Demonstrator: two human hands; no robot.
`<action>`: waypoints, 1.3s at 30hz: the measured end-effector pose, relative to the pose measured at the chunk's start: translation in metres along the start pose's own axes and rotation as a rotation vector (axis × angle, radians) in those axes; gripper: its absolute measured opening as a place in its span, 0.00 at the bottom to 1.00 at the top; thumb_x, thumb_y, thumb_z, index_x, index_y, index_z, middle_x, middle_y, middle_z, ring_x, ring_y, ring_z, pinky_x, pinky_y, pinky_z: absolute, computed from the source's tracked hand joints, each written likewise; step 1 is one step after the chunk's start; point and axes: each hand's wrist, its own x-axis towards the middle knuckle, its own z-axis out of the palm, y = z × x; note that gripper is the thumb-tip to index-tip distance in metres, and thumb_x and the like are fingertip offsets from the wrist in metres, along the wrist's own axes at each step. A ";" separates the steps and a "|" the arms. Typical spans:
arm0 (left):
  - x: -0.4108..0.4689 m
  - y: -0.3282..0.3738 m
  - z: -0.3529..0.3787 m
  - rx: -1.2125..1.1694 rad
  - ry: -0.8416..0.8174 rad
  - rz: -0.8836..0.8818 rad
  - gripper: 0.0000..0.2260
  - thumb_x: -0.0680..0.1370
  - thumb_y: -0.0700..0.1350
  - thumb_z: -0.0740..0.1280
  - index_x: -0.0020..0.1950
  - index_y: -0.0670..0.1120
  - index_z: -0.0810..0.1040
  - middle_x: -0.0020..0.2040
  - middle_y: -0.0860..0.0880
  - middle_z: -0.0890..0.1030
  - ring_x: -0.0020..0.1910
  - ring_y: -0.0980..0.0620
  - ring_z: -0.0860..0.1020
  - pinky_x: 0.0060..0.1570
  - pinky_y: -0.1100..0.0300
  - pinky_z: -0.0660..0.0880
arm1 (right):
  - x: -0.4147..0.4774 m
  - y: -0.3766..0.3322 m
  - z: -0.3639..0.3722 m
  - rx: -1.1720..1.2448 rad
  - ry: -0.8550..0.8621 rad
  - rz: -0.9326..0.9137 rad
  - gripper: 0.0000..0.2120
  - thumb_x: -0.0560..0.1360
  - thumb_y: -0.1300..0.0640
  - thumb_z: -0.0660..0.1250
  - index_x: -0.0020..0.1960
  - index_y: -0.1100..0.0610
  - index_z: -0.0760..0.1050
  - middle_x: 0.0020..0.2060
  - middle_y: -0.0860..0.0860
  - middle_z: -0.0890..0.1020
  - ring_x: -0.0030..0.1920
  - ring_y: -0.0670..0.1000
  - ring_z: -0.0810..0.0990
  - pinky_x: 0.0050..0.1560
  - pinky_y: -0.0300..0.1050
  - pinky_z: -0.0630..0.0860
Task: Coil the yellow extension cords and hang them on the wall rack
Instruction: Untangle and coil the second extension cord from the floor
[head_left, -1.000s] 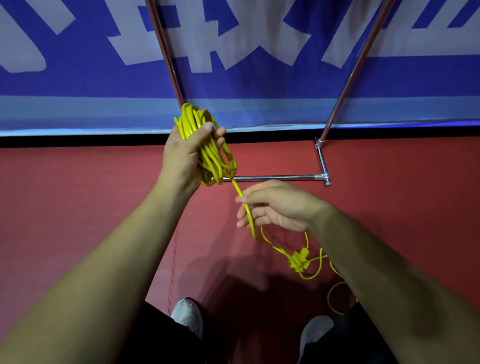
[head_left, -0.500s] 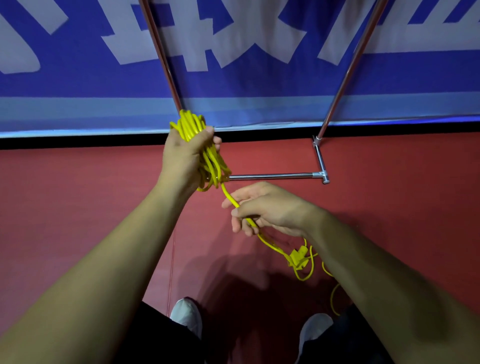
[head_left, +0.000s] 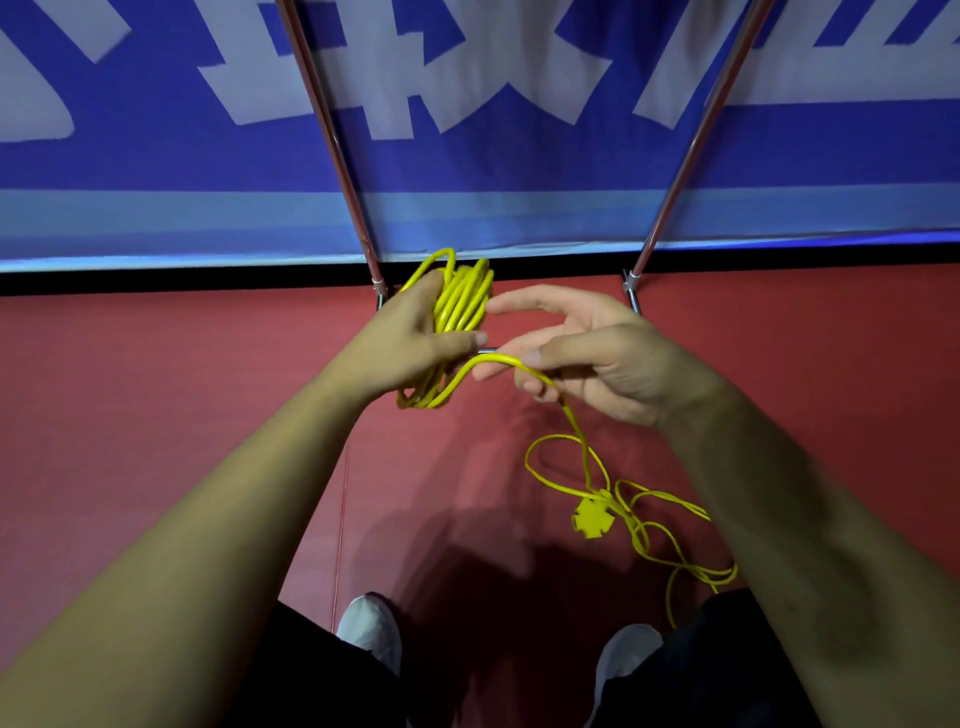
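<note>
Observed: the left hand (head_left: 410, 340) grips the coil (head_left: 462, 301) of the yellow extension cord (head_left: 576, 421), fingers curled round the bundled turns and thumb laid across them; the coil sits just above frame centre, in front of the foot of the rack (head_left: 332, 135).

Change noted: a second ago the right hand (head_left: 602, 358) was below the coil, at about 5 o'clock of it, drawing along the free run; it has since risen to 3 o'clock of the coil and now stands just beside it; the run between the two hands, then a straight slant, is now a short bend leaving the coil's lower end.

Right hand: the thumb pinches the cord against the lower fingers; the index finger (head_left: 524, 304) is spread forward, its tip close to the coil's turns; contact cannot be confirmed.

Remainder: the cord drops from the right hand toward 5 o'clock to loose loops and the socket block (head_left: 592, 517) on the red floor (head_left: 156, 415).

Assessment: a fresh turn appears ready to be laid onto the coil; coiling is well advanced but not finished, as slack and the socket block lie uncollected; hanging is not yet begun.

Risk: the floor loops cross one another near the block and may snag when drawn up.
</note>
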 end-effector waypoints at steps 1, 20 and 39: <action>-0.001 0.000 -0.001 0.017 -0.029 0.007 0.19 0.73 0.51 0.75 0.56 0.43 0.74 0.40 0.45 0.80 0.36 0.52 0.78 0.39 0.51 0.76 | -0.001 -0.001 -0.002 -0.016 0.002 -0.008 0.23 0.74 0.73 0.61 0.68 0.64 0.68 0.50 0.72 0.81 0.34 0.53 0.73 0.34 0.41 0.69; -0.008 0.014 0.003 -0.443 -0.352 -0.110 0.13 0.67 0.32 0.68 0.49 0.36 0.70 0.29 0.41 0.75 0.22 0.47 0.72 0.26 0.61 0.71 | 0.002 0.008 -0.037 -0.798 0.193 -0.082 0.07 0.72 0.64 0.73 0.43 0.54 0.78 0.30 0.47 0.75 0.31 0.44 0.71 0.36 0.42 0.70; -0.009 0.005 -0.009 -1.109 -0.531 -0.012 0.09 0.63 0.41 0.74 0.39 0.42 0.77 0.27 0.47 0.72 0.19 0.54 0.72 0.23 0.67 0.64 | 0.010 0.011 -0.021 -0.391 0.262 -0.122 0.24 0.80 0.43 0.59 0.57 0.64 0.77 0.38 0.52 0.80 0.36 0.44 0.77 0.40 0.38 0.72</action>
